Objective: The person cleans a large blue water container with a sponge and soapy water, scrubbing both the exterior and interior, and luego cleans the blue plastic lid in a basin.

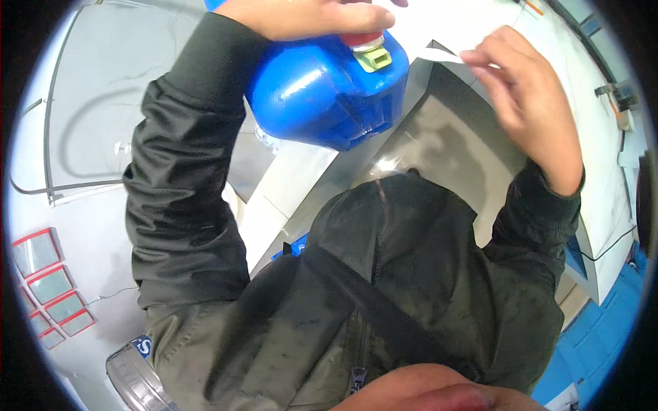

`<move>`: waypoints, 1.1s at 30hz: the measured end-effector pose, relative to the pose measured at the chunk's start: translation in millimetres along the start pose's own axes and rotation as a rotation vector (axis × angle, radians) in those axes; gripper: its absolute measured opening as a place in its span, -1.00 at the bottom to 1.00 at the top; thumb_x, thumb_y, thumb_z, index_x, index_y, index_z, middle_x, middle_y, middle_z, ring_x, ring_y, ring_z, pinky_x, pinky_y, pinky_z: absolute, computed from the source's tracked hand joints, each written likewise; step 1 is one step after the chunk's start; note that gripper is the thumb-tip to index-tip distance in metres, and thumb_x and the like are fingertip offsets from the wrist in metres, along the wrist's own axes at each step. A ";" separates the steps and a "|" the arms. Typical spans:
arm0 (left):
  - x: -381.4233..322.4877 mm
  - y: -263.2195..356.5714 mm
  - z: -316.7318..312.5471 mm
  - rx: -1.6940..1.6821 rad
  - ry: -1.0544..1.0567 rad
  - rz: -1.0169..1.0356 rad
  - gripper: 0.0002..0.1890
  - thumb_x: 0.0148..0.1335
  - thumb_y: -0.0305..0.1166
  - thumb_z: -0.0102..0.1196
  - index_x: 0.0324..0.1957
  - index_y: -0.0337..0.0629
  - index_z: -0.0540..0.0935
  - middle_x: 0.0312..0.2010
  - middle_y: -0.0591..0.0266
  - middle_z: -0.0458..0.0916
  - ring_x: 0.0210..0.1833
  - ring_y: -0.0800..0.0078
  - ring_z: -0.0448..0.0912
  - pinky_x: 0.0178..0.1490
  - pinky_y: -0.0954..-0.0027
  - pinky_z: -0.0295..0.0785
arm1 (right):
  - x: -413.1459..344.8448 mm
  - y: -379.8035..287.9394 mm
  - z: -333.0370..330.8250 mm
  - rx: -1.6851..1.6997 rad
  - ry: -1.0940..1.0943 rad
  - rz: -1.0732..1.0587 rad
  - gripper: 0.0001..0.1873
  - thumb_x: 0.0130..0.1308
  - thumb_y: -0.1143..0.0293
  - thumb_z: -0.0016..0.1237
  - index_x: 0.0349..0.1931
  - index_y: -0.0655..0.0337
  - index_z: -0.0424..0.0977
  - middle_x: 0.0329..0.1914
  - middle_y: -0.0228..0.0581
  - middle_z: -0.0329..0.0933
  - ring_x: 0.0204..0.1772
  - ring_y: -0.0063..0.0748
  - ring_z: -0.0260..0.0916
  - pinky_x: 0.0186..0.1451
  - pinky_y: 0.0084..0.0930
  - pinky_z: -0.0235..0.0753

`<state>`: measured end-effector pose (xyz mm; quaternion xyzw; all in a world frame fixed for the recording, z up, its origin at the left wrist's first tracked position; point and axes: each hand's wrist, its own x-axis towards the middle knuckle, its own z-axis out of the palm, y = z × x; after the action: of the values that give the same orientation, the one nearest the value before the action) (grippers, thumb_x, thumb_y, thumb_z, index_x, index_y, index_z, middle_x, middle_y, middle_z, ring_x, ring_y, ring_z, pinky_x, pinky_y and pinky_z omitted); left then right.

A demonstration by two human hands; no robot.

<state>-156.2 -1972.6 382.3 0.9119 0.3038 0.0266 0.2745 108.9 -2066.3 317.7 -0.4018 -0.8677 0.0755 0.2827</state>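
A blue plastic jug [313, 92] with a red cap [362, 39] and a yellow-green tab below the cap is near the top centre. My left hand [313, 18] reaches over the jug, its thumb against the red cap; the fingers are partly cut off by the picture's top edge. To the right, my right hand [524, 77] is raised over the edge of a white worktop. Its fingers are bent, with thumb and fingertips close together, and whether something thin is between them is unclear.
The white worktop [591, 154] runs along the right side. A metal-looking surface [437, 138] lies between the hands, in front of my body. Red-framed panels [51, 285] hang at the lower left, above a metal container [136, 377]. A grey panel [113, 67] stands at the upper left.
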 end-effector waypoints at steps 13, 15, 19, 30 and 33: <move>5.5 -12.2 3.2 -0.116 0.094 0.138 -0.50 0.30 -0.19 0.11 0.19 -0.31 0.54 -0.33 0.10 0.69 -0.21 0.35 0.64 -0.07 0.35 0.49 | 0.2 -60.6 -21.2 -0.431 0.094 0.005 -0.57 0.21 0.71 0.01 0.02 0.05 0.63 -0.13 -0.20 0.49 -0.14 -0.15 0.55 -0.11 -0.38 0.54; 6.5 -13.2 1.5 -0.091 0.041 0.072 -0.50 0.29 -0.18 0.14 0.18 -0.30 0.54 -0.33 0.13 0.69 -0.21 0.38 0.64 -0.09 0.37 0.48 | 5.1 -87.8 -18.8 -0.476 0.001 -0.015 -0.61 0.24 0.65 0.01 0.02 0.02 0.64 -0.13 -0.25 0.51 -0.15 -0.18 0.56 -0.12 -0.39 0.55; 8.2 -16.6 1.8 -0.070 0.039 0.086 -0.48 0.29 -0.16 0.16 0.20 -0.28 0.55 -0.33 0.13 0.69 -0.21 0.35 0.64 -0.08 0.34 0.48 | 26.1 -111.3 -4.1 -0.789 -0.117 -0.064 -0.86 0.22 0.49 0.06 -0.21 0.16 0.60 -0.17 -0.32 0.51 -0.19 -0.31 0.59 -0.19 -0.44 0.60; 19.7 -19.2 3.1 -0.056 0.031 0.060 -0.44 0.35 -0.09 0.14 0.24 -0.30 0.52 -0.30 0.07 0.73 -0.21 0.30 0.68 -0.07 0.30 0.52 | 56.5 -108.2 7.5 -0.824 -0.182 -0.176 -0.90 0.14 0.44 0.04 -0.35 0.21 0.57 -0.22 -0.18 0.52 -0.35 -0.23 0.62 -0.35 -0.34 0.62; 11.9 -19.5 0.5 0.000 0.037 0.072 -0.43 0.34 -0.06 0.15 0.21 -0.32 0.54 -0.29 0.04 0.74 -0.23 0.28 0.67 -0.07 0.31 0.52 | 51.8 -125.2 -9.0 -0.781 -0.252 -0.085 -0.84 0.14 0.47 0.03 -0.25 0.19 0.59 -0.23 -0.21 0.51 -0.29 -0.13 0.62 -0.28 -0.29 0.62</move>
<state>-156.9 -1953.1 370.4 0.9217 0.2758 0.0530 0.2676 5.1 -2112.2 392.2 -0.4304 -0.8747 -0.2226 0.0033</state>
